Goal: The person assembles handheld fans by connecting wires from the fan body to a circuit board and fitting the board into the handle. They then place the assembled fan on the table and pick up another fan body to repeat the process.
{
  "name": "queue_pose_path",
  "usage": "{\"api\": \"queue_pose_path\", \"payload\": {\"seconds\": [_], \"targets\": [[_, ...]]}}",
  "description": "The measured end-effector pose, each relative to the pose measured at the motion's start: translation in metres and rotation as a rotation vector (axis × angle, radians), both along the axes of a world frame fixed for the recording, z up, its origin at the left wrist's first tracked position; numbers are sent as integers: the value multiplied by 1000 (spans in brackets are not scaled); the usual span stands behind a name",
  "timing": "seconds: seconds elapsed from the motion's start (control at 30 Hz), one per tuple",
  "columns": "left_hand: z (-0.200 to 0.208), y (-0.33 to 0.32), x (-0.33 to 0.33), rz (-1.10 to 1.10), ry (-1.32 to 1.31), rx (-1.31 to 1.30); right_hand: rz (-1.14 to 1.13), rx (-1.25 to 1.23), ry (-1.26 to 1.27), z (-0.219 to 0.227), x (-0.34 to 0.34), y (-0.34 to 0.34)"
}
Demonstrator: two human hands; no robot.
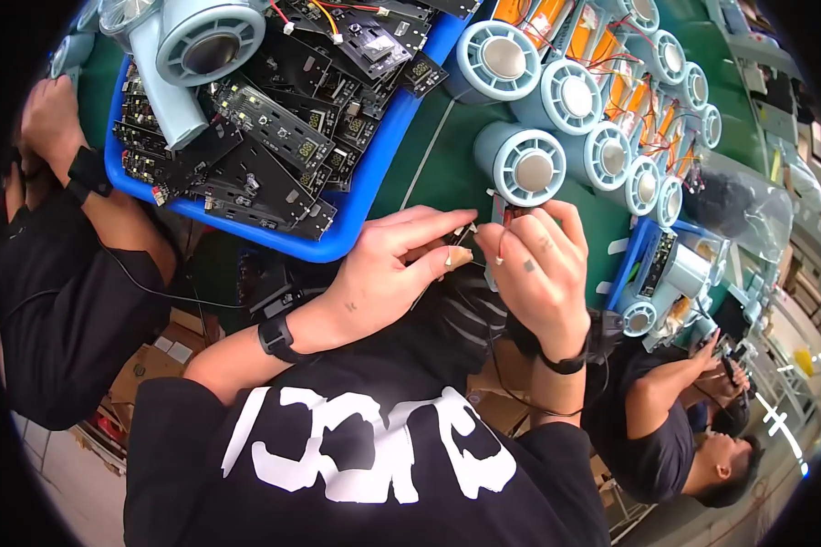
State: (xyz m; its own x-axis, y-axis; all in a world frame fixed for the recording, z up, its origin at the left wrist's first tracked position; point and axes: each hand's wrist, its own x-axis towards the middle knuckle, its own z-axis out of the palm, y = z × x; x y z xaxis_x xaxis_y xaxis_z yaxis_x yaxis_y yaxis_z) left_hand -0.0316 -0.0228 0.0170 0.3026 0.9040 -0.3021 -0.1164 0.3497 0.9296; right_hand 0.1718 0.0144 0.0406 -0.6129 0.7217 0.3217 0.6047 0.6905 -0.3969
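One neighbouring person's hand (53,118) shows at the far left; what it holds I cannot tell. Next comes a bright blue plastic bin (324,246), heaped with loose black circuit boards (274,123); a light-blue plastic unit with a round ribbed head (212,55) lies on top. These boards sit outside any housing, so their share of the work looks undone.

Toward the middle, the left hand (383,269) narrows its thumb and forefinger on a small dark piece with a white end (463,233). The right hand (543,264) is curled, a small white plug (500,261) at its fingers; whether it grips the plug I cannot tell. Just beyond it lies a light-blue round housing with a silver disc (532,170), partly hidden by that hand. The wiring here appears unfinished.

Further right, rows of similar light-blue housings (575,96) show orange packs (604,55) and loose red wires, seemingly awaiting closing. A blue tray (625,264) at the right holds more light-blue units and a black board.
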Motion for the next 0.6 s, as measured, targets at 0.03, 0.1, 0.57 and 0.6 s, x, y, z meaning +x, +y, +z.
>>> {"api": "queue_pose_path", "payload": {"seconds": [0.03,0.1,0.57,0.6], "targets": [[1,1,1,-19,-11,-19,0,-2,1,1,3,2],[4,4,2,-57,-26,-58,25,-7,14,3,7,5],[15,2,1,-81,52,-199,202,91,2,8,14,15],[16,3,0,-103,71,-194,232,93,-31,9,15,15]]}}
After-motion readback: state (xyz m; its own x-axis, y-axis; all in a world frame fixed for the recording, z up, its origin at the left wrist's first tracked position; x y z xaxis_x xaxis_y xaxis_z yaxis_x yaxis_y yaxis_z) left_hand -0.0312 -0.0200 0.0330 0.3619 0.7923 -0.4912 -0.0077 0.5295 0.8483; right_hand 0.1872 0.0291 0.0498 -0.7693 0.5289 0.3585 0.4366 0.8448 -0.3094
